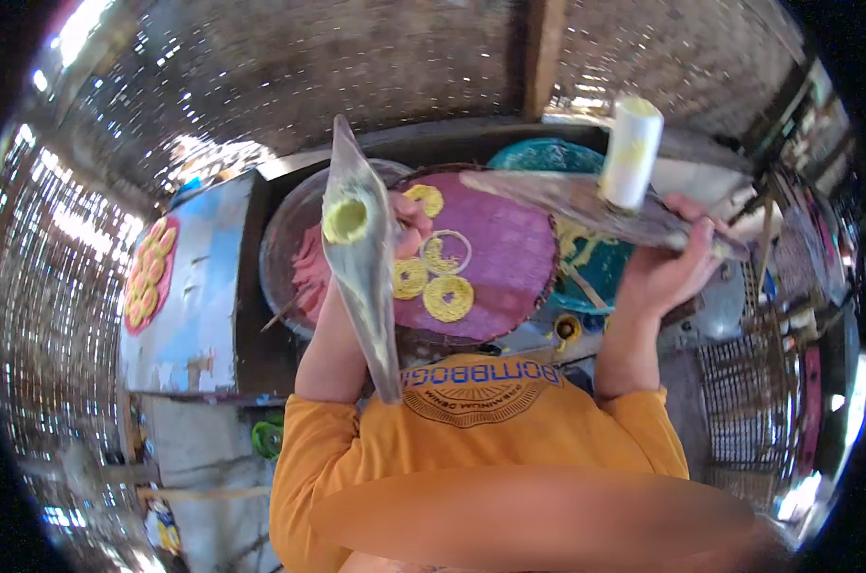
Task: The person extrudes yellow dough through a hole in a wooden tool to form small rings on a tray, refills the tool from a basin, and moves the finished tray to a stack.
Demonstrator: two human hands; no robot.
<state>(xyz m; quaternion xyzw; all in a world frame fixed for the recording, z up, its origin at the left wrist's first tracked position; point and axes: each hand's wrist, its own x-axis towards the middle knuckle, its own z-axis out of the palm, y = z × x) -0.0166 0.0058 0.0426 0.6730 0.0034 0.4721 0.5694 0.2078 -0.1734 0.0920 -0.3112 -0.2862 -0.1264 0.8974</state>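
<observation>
My left hand (412, 226) grips a long, pointed wooden press board (364, 286), held up on end. Its round hole (345, 221) has yellow dough around the inside. In my right hand (676, 267) is the end of a second long wooden piece, the press plunger (548, 194), raised and nearly level. A white cylinder (632, 153), smeared yellow, stands up from it. The two press parts are apart. Below them lies a round purple mat (509, 258) with several coiled yellow dough rings (448, 298) and a thin white ring (469, 250) around one piece of dough.
Left of the mat, a wide basin (273, 244) holds pink dough strips (309, 272). A teal basin (610, 258) with yellow dough stands at the right. Farther left, a pale blue surface (204, 286) carries a pink round mat with yellow rings (149, 277). A woven wall (357, 76) rises behind.
</observation>
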